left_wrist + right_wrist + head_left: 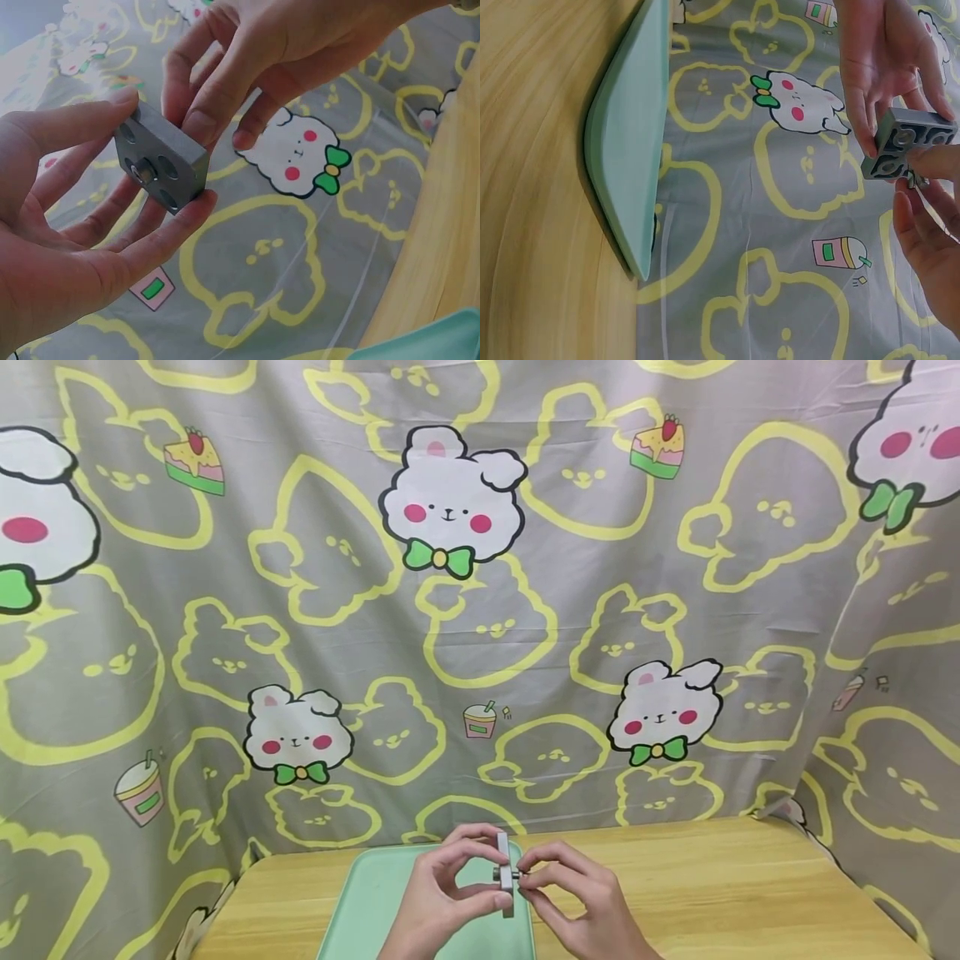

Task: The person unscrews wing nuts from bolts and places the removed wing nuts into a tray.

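Table (712, 885): a flat top with a pale yellow-brown wood-grain finish, the grain running from side to side as seen from the head; the near edge falls outside that view. Directly on it lies a tray (367, 906), light green, with rounded corners and a low raised rim. The tray sits left of the table's middle, its far side near the back edge; its near end is cut off by the frame, and part of its floor is hidden. In the right wrist view, a dark shadow borders the rim.
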